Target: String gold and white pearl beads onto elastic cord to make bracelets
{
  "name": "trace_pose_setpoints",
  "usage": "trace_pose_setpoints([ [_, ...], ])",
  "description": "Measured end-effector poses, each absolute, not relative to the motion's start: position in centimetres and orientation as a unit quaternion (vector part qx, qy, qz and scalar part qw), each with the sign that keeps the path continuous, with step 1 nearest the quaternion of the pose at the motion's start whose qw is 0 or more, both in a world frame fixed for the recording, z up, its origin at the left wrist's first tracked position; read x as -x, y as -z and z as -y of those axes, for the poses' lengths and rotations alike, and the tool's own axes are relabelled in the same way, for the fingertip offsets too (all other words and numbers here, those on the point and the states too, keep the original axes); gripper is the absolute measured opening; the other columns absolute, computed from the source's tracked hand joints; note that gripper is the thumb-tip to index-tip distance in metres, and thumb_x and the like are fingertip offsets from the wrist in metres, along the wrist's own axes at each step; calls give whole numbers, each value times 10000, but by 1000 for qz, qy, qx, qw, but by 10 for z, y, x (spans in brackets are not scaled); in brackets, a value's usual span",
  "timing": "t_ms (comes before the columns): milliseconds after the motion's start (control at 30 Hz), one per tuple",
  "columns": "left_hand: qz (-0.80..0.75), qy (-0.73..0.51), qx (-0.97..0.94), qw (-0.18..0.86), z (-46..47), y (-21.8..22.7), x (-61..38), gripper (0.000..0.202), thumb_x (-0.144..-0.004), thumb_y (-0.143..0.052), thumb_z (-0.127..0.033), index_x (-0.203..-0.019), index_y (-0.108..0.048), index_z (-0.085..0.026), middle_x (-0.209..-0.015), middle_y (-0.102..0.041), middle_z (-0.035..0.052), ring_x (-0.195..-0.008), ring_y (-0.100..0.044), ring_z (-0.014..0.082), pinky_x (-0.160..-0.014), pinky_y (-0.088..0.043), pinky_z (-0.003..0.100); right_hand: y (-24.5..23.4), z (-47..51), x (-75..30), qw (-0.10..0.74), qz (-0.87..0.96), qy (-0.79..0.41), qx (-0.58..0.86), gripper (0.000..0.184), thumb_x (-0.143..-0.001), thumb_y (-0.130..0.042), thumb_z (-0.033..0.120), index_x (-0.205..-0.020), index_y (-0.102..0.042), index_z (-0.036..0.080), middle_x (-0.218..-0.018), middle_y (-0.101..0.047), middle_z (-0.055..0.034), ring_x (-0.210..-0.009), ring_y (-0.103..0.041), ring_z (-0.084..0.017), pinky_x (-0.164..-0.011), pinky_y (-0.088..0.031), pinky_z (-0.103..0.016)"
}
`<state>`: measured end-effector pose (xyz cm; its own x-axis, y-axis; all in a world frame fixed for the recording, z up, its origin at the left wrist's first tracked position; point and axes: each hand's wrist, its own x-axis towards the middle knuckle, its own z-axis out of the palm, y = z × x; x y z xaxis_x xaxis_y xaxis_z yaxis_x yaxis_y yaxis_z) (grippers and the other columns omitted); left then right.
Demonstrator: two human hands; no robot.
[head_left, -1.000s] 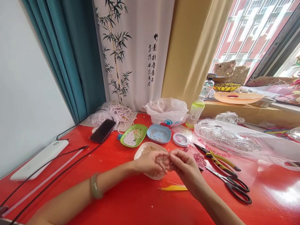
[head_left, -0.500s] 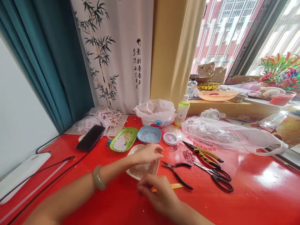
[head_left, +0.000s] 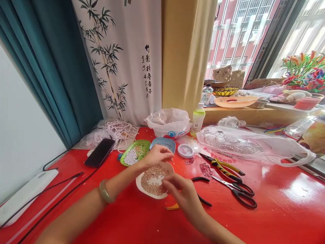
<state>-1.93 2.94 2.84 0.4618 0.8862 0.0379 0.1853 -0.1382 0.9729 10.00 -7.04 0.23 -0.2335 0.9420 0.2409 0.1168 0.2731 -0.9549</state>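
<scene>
My left hand (head_left: 159, 154), a green bangle (head_left: 106, 191) on its wrist, hovers above the far side of a white dish (head_left: 139, 184) of gold-coloured beads (head_left: 149, 183). Its fingers are drawn together, and anything between them is too small to make out. Over the dish's right edge, my right hand (head_left: 183, 191) is closed in a pinch, its fingertips blurred; what they hold does not show. Beneath that hand lie black-handled pliers (head_left: 201, 179), partly covered, and a yellow strip (head_left: 172, 206).
Behind the dish are a green tray (head_left: 124, 162) of beads and a blue tray (head_left: 171, 144). Scissors (head_left: 236, 189) and yellow-black pliers (head_left: 223, 167) lie right, near a plastic bag (head_left: 233, 144). A phone (head_left: 100, 152) is at left; a bottle (head_left: 197, 120) stands at back.
My right hand has risen away from me to the dish's edge, now covering part of the black-handled pliers. My left hand has shifted slightly away, uncovering more beads.
</scene>
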Motion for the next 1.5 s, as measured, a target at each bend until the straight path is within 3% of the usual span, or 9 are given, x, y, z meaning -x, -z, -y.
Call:
trace_pose_setpoints([
  [333,-313,-490,-428,692,-30,-31,35,133,-689,-602,-223,-767,-545,-131,-641,-586,1,-553,-567,78,-591,-466,204,8,39,-115,531,487,-546,428,239,-664,-604,380,-738,-575,154,-610,-623,-5,-552,-573,-110,-534,-454,-217],
  [533,-316,-520,-394,689,-33,-34,45,97,-703,-579,-189,-780,-540,-143,-679,-563,-5,-567,-560,71,-551,-461,184,7,32,-121,536,463,-544,450,277,-640,-625,391,-797,-591,165,-629,-646,-13,-596,-592,-114,-513,-438,-182],
  [700,-387,-482,-502,605,-32,-38,49,235,-696,-582,-235,-903,-508,-153,-816,-585,45,-576,-539,74,-546,-446,202,6,32,-124,540,438,-565,444,228,-631,-644,365,-713,-610,155,-621,-644,-14,-567,-579,-96,-520,-442,-174],
  [867,-459,-464,-661,371,-32,-34,45,382,-640,-611,-207,-1004,-500,-180,-1133,-471,89,-916,-506,168,-709,-429,261,10,29,-125,550,408,-605,406,201,-637,-653,332,-720,-613,154,-619,-649,-13,-547,-580,-79,-535,-449,-164],
  [967,-465,-411,-733,277,-27,-35,42,243,-675,-565,-246,-908,-573,-178,-1037,-545,65,-907,-504,175,-733,-412,268,11,27,-126,560,392,-623,382,184,-639,-659,310,-727,-615,155,-629,-654,-14,-552,-586,-75,-530,-446,-151],
  [1067,-433,-277,-762,394,-17,-37,40,286,-716,-496,-351,-916,-576,-163,-863,-613,54,-678,-551,143,-573,-432,248,11,26,-127,572,371,-635,365,169,-644,-660,291,-737,-613,157,-631,-656,-15,-554,-588,-74,-538,-449,-150],
  [1200,-369,-146,-768,503,-7,-33,35,329,-639,-574,-314,-915,-591,-135,-815,-631,57,-662,-565,144,-536,-427,218,7,27,-127,590,349,-640,347,166,-641,-663,281,-733,-609,154,-650,-654,-19,-590,-597,-90,-572,-454,-169],
  [1333,-382,-171,-775,474,-7,-25,33,212,-634,-559,-271,-761,-635,-119,-711,-631,40,-655,-562,144,-553,-417,209,3,30,-128,593,354,-626,362,166,-649,-653,294,-740,-609,162,-733,-657,-33,-693,-606,-127,-578,-444,-188],
  [1500,-384,-219,-745,498,-9,-26,32,189,-634,-564,-256,-739,-637,-117,-649,-619,32,-619,-558,126,-559,-421,207,0,31,-132,596,371,-597,389,121,-675,-621,301,-717,-621,188,-780,-646,-18,-778,-578,-138,-629,-433,-210],
])
